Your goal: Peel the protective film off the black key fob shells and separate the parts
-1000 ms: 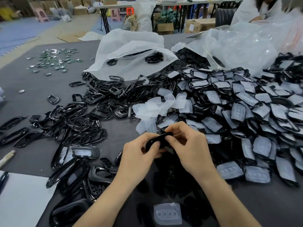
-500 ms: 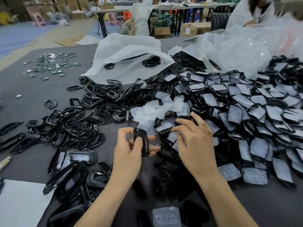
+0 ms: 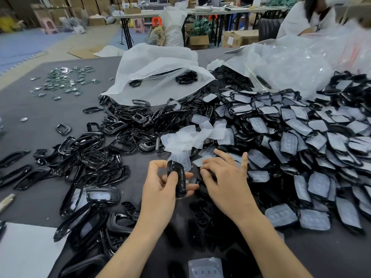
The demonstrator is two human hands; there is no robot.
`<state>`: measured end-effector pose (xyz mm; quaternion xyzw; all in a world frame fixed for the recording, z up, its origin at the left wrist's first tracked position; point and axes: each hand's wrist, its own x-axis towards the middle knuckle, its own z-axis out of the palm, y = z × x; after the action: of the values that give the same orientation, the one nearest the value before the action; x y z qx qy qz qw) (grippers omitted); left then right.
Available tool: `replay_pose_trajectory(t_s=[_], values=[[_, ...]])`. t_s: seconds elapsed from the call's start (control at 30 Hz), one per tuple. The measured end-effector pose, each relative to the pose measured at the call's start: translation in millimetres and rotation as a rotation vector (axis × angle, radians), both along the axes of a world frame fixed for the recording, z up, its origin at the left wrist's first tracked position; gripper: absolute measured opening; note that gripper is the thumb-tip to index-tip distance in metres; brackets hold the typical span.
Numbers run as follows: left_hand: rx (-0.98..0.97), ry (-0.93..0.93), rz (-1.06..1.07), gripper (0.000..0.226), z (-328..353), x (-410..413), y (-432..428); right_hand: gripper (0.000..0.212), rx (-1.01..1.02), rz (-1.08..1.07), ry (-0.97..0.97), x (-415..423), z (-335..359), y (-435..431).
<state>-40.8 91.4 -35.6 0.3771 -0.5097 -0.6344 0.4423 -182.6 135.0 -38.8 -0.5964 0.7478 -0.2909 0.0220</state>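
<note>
Our left hand (image 3: 160,185) gripped a shell (image 3: 180,177) upright between thumb and curled fingers; our right hand (image 3: 224,183) was turned palm down just beside it, fingers loosely spread, both forearms reaching forward.

dark table (image 3: 26,109) under black shells (image 3: 301,141), film (image 3: 186,137)

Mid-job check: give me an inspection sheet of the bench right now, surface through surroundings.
Surface: dark grey table cover, mostly covered in parts.
Job's things: black shell upright in left hand; filmed shells heaped right; bare frames left; peeled films behind hands.
Clutter: white bags, silver pieces far left, white sheet near corner.
Grippers: left hand grips the shell; right hand spread on the pile, holding nothing visible.
Cables: nothing seen.
Surroundings: another person, cartons, folding tables.
</note>
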Motion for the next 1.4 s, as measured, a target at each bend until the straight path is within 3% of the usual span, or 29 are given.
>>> replay_pose_trajectory(t_s=[0.27, 0.5, 0.7, 0.87, 1.0, 1.4], values=[[-0.005, -0.003, -0.034, 0.01, -1, -1, 0, 0.009, -0.154, 0.016, -0.188, -2, 0, -1], [-0.249, -0.148, -0.128, 0.025, -5, 0, 3, 0.031, -0.133, -0.008, -0.277, -1, 6, 2], [-0.303, -0.219, -0.252, 0.034, -10, 0, 4, 0.013, -0.091, -0.042, -0.274, -2, 2, -1], [-0.369, -0.269, -0.276, 0.04, -12, 0, 3, 0.01, -0.21, -0.07, -0.328, -1, 4, -1], [-0.359, -0.235, -0.289, 0.04, -9, 0, 5, 0.011, -0.394, -0.081, -0.493, -1, 10, 0], [-0.408, -0.217, -0.37, 0.022, -7, 0, 7, 0.013, -0.335, -0.043, -0.685, -6, 11, 2]])
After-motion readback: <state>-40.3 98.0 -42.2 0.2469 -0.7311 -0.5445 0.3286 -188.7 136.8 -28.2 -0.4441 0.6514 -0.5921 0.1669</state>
